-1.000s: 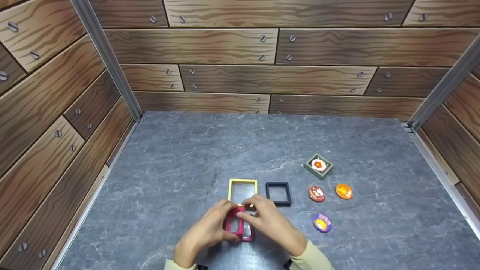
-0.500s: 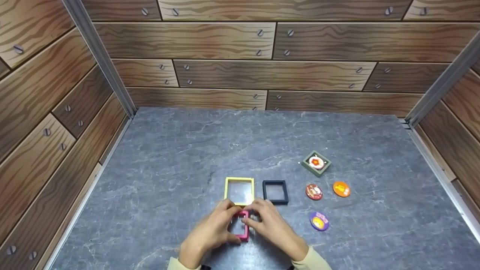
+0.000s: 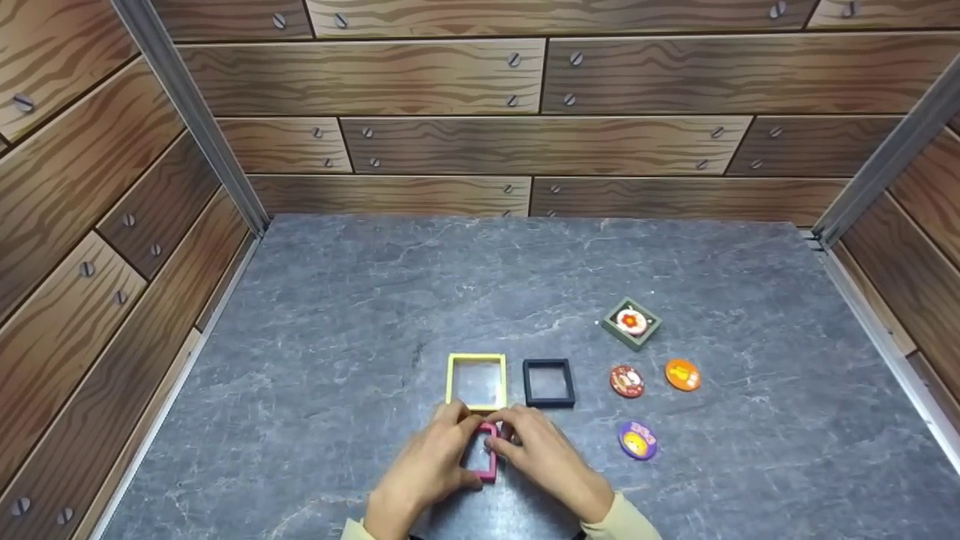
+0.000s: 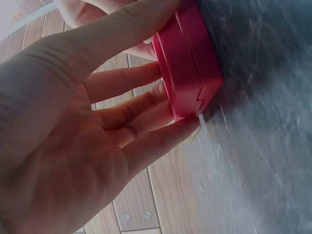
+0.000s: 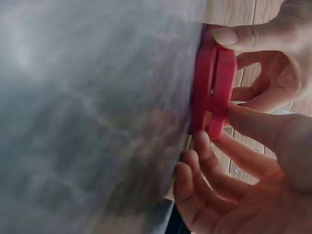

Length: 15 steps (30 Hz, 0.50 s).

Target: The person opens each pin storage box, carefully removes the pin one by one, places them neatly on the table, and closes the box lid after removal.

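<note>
A small red square frame case [image 3: 486,454] lies on the grey stone tabletop [image 3: 360,315] near the front edge. My left hand [image 3: 429,466] grips its left side, and my right hand [image 3: 546,459] pinches its right side. In the left wrist view the red case [image 4: 187,63] rests flat on the table between thumb and fingers. The right wrist view shows the red case [image 5: 213,80] as two stacked halves, with a thumb on top and fingers at its edge. Its middle is partly hidden by my fingers.
Behind my hands lie an empty yellow frame [image 3: 476,380] and an empty dark blue frame [image 3: 548,382]. To the right are a green frame holding a badge [image 3: 631,323] and three loose round badges: red [image 3: 626,381], orange [image 3: 682,375], purple [image 3: 637,440]. Wood-patterned walls enclose the table.
The red case was tilted up and partly open a second ago; it now lies flat on the table with both halves together. Both hands stayed on it.
</note>
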Tool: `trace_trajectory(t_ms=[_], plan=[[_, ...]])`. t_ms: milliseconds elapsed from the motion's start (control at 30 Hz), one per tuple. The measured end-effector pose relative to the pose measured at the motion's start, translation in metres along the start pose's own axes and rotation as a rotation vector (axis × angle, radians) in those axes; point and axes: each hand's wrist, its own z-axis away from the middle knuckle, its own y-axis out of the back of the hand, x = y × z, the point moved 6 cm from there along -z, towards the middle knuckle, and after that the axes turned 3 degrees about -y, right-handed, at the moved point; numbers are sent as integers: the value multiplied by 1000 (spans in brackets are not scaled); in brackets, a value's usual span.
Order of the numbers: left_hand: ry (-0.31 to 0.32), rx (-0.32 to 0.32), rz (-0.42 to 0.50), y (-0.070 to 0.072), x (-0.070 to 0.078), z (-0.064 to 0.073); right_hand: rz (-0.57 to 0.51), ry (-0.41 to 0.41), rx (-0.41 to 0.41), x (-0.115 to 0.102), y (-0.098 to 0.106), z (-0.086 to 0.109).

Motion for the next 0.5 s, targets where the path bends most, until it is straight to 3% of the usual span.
trace_trajectory(t_ms=[233, 500], plan=[[14, 2, 13, -4, 1, 2, -32, -11, -84, -1, -3, -5], [-3, 19, 4, -5, 2, 1, -63, -19, -118, 2, -3, -7]])
